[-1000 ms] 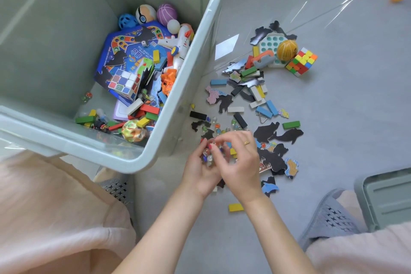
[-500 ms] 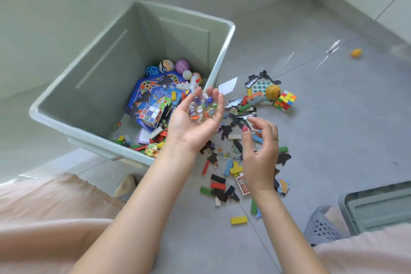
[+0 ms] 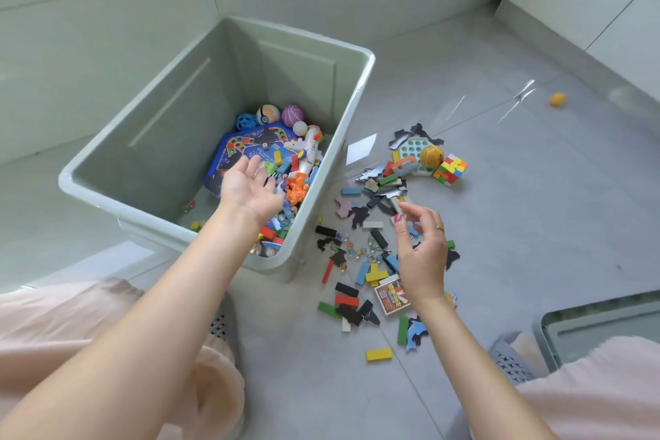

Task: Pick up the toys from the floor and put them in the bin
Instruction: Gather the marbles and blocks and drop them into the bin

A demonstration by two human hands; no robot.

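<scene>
- Grey tiled floor (image 3: 518,225), pale wall behind, seen from above and looking down.
- Left hand (image 3: 250,186) over the bin (image 3: 357,100), palm up, fingers spread and relaxed, holding nothing that shows.
- Right hand (image 3: 421,250) above the toys on the floor, fingers loosely curled, thumb near forefinger, nothing visibly pinched; ring on one finger.
- Under the left hand, inside the bin: blue game board (image 3: 243,146), white toy plane (image 3: 307,148), orange figure (image 3: 298,189), coloured blocks, several balls in the far corner.
- Beside the bin's right wall, spread across the floor: coloured wooden blocks, dark puzzle pieces, marbles, small card box (image 3: 391,300).
- Nearest the body: lone yellow block (image 3: 378,354), green block (image 3: 403,330).
- Farther off: colour cube (image 3: 450,169), orange ball (image 3: 431,155) touching a teal dimpled tray (image 3: 414,146).
- Well apart, far right: small orange thing (image 3: 557,99).
- Lower right edge: corner of a second grey container (image 3: 600,318).
- Bottom corners: pink-clad knees, grey slippers.
</scene>
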